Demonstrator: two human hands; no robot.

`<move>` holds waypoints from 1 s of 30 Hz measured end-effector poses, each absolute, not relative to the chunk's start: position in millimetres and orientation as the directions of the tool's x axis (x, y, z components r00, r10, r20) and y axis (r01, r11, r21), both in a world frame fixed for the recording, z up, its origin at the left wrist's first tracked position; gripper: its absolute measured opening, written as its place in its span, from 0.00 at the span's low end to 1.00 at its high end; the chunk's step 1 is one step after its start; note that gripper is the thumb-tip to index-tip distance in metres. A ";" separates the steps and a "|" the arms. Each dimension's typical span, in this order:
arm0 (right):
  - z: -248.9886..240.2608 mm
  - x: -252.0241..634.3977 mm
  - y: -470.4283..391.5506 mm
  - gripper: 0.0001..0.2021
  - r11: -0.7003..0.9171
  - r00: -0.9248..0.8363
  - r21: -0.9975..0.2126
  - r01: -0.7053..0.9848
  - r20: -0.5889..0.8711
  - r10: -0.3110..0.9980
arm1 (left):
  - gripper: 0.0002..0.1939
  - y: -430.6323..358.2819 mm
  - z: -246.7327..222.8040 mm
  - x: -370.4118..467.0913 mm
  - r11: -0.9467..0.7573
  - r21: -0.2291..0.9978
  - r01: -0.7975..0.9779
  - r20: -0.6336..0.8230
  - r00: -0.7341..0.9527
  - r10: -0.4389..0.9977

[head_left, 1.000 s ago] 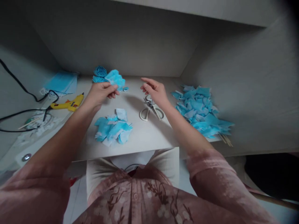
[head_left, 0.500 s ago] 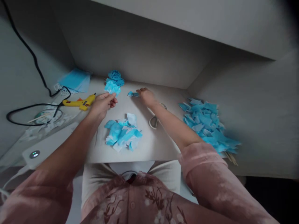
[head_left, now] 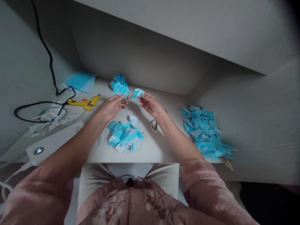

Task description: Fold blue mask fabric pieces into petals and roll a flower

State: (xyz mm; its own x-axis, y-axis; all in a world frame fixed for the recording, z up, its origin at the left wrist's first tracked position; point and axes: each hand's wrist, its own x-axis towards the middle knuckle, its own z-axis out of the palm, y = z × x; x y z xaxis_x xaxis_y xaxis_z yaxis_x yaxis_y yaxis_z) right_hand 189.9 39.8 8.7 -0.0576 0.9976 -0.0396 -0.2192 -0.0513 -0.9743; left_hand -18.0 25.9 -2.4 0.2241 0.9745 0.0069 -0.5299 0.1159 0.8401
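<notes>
My left hand [head_left: 113,107] pinches a light-blue ruffled fabric flower [head_left: 121,89] by its lower edge. Between the thumb and fingers of my right hand [head_left: 152,104] is a small blue-and-white fabric piece [head_left: 138,92], raised close to the flower but apart from it. A smaller blue scrap [head_left: 133,97] shows just below that piece. Behind the flower, a darker blue rolled flower [head_left: 119,77] rests near the back wall. Nearer my body lies a loose pile of blue and white fabric pieces [head_left: 126,134].
A yellow glue gun [head_left: 85,102] with a black cord lies left, near blue face masks [head_left: 82,80] and white scraps [head_left: 52,123]. Below them is a white power bank [head_left: 55,142]. Scissors [head_left: 154,125] lie under my right forearm. A large blue fabric heap [head_left: 202,128] covers thin sticks [head_left: 227,163] at right.
My right hand has lifted the small fabric piece from the table and moved it towards the flower. My left hand still holds the flower. The view has shifted slightly.
</notes>
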 end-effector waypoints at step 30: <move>18.5 216.3 -2.6 0.26 0.126 -0.193 -0.991 0.052 0.114 0.975 | 0.16 17.4 -9.2 -13.9 0.004 0.994 -0.109 0.032 0.323 0.946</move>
State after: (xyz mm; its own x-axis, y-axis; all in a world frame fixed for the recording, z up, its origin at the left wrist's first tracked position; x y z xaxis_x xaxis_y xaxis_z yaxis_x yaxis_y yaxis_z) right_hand 216.3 -2.6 18.5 -0.1932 0.9745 0.1138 0.0522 0.1261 -0.9906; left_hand -13.9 17.4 -9.2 0.3232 0.9458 0.0316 -0.1088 0.0040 0.9941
